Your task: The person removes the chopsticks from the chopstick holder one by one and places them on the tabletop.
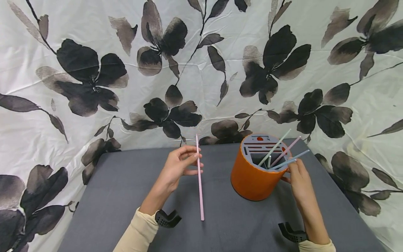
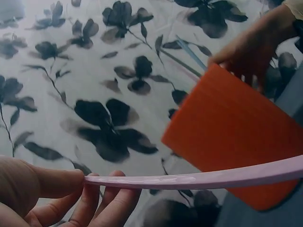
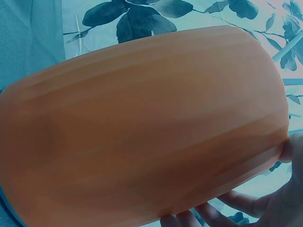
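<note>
My left hand (image 1: pixel 181 166) pinches a long, thin pink stick (image 1: pixel 200 189), straw-like in shape, between thumb and fingers near its upper end. The stick stands almost upright in the head view, above the grey table. To its right is an orange round desk organizer (image 1: pixel 256 182) with a grey slotted top (image 1: pixel 262 140). My right hand (image 1: pixel 300 180) holds the organizer at its right side, thumb by the rim and fingers against the wall. Leaning in its open compartment are a pale green stick (image 1: pixel 277 145), another pink stick (image 1: pixel 288 149), a blue stick (image 1: pixel 296 157) and a short pale end.
A grey cloth (image 1: pixel 126 196) covers the table. Behind it hangs a white curtain (image 1: pixel 220 94) printed with dark flowers, meeting the table's back edge. A black wrist strap (image 1: pixel 168 218) sits on the left forearm and a similar black strap (image 1: pixel 292 233) on the right.
</note>
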The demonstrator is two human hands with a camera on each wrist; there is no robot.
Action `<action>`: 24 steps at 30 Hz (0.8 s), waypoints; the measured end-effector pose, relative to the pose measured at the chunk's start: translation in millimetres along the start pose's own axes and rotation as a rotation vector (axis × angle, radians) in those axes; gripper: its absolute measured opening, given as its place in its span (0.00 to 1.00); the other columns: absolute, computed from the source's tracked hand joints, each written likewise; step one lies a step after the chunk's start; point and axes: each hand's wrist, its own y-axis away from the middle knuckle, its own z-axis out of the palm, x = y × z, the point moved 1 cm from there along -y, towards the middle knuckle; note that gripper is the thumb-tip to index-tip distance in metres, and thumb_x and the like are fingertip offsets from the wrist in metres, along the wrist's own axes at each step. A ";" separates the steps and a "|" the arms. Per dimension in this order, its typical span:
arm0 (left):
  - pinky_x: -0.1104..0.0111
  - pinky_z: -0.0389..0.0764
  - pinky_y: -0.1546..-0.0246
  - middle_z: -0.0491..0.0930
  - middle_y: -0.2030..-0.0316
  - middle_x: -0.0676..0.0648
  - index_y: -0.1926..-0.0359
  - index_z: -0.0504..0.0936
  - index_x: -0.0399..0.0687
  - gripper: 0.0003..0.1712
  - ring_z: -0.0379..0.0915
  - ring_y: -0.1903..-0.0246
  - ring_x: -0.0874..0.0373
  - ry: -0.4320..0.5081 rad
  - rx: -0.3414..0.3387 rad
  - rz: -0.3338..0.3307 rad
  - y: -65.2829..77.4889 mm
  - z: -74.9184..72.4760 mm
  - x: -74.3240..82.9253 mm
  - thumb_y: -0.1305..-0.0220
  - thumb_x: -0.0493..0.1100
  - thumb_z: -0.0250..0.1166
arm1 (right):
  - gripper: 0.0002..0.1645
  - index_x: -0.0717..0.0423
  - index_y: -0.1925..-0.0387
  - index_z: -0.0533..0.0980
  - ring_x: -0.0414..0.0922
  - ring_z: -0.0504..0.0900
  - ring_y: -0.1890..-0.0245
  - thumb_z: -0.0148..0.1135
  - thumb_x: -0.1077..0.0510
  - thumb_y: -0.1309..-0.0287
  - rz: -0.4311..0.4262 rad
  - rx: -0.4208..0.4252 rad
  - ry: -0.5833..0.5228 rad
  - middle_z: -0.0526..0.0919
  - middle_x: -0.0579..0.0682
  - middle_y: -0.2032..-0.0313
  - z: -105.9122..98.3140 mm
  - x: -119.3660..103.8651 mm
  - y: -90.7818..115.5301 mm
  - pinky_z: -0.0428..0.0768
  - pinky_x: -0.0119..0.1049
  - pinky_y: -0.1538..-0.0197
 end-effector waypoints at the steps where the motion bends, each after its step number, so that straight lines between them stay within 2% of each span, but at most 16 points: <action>1: 0.44 0.88 0.55 0.85 0.60 0.48 0.39 0.78 0.31 0.17 0.89 0.66 0.53 -0.006 0.011 -0.015 -1.4 -4.8 -5.5 0.26 0.33 0.63 | 0.21 0.51 0.41 0.67 0.27 0.76 0.55 0.37 0.43 0.17 0.000 -0.003 -0.001 0.75 0.29 0.55 0.7 0.1 0.2 0.83 0.22 0.58; 8: 0.48 0.90 0.56 0.87 0.60 0.48 0.39 0.78 0.31 0.18 0.89 0.65 0.52 -0.044 0.100 -0.122 -13.2 -39.5 -46.2 0.27 0.34 0.64 | 0.19 0.51 0.41 0.67 0.30 0.76 0.54 0.36 0.46 0.17 -0.002 -0.015 -0.014 0.74 0.31 0.54 3.9 -0.7 0.1 0.83 0.22 0.57; 12: 0.47 0.89 0.56 0.87 0.60 0.47 0.40 0.80 0.33 0.17 0.90 0.64 0.49 -0.043 0.153 -0.168 -19.7 -49.9 -70.6 0.27 0.33 0.64 | 0.20 0.51 0.40 0.67 0.30 0.75 0.54 0.35 0.45 0.17 0.001 -0.016 -0.004 0.73 0.33 0.54 3.1 -0.7 -0.2 0.83 0.21 0.57; 17: 0.47 0.90 0.59 0.87 0.58 0.42 0.40 0.79 0.30 0.18 0.90 0.65 0.48 -0.022 0.177 -0.185 -26.1 -48.9 -98.5 0.28 0.32 0.64 | 0.25 0.54 0.38 0.65 0.29 0.74 0.53 0.35 0.42 0.17 0.009 -0.014 0.027 0.72 0.35 0.52 2.0 -1.0 -0.8 0.82 0.20 0.57; 24: 0.51 0.91 0.63 0.87 0.55 0.38 0.37 0.74 0.24 0.20 0.88 0.67 0.52 0.021 0.141 -0.179 -30.8 -29.9 -125.8 0.27 0.30 0.61 | 0.23 0.54 0.40 0.65 0.29 0.74 0.54 0.34 0.44 0.17 0.014 0.002 0.022 0.72 0.38 0.51 2.6 -0.9 0.2 0.83 0.20 0.57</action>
